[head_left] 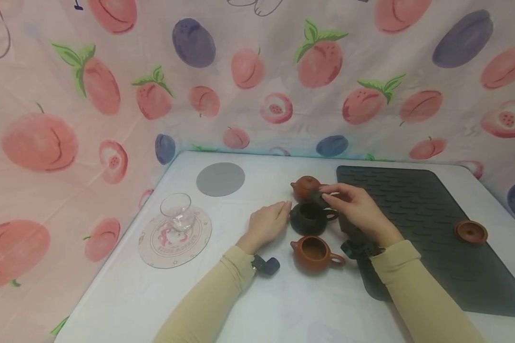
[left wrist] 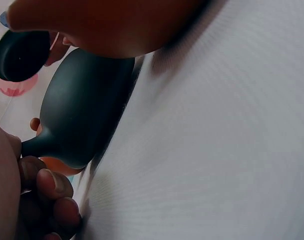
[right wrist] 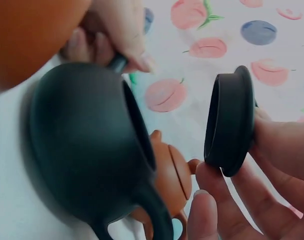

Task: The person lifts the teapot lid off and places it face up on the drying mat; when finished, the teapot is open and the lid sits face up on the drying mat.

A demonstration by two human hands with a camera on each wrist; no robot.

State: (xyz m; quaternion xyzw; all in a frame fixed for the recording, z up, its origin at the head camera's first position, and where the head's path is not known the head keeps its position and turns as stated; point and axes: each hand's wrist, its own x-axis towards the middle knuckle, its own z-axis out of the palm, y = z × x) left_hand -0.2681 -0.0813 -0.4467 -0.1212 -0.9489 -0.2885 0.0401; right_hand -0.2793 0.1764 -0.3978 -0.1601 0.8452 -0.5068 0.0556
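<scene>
Head view: the left hand (head_left: 269, 221) is pinching the black teapot (head_left: 302, 227) at its spout. The right hand (head_left: 362, 207) is gripping the black lid (head_left: 316, 199) off the pot, near its uncovered mouth. The black teapot is standing upright on the white table (head_left: 270, 305), between a lidded brown teapot (head_left: 304, 189) behind and an open brown teapot (head_left: 313, 264) in front. At right, a brown lid (head_left: 471, 232) is lying on the dark tray (head_left: 416, 214). At left, a clear glass (head_left: 177, 209) is standing on a printed round mat (head_left: 154, 245); a grey disc (head_left: 221, 179) is lying farther back.

Left wrist view: curled left fingers are closing about the spout tip. The lid is showing its hollow underside, and the open brown teapot is filling the top edge.

Right wrist view: the thumb is pressing the lid's top side, with fingertips meeting the rim. The underside is facing the pot's mouth, and a gap is separating the two.
</scene>
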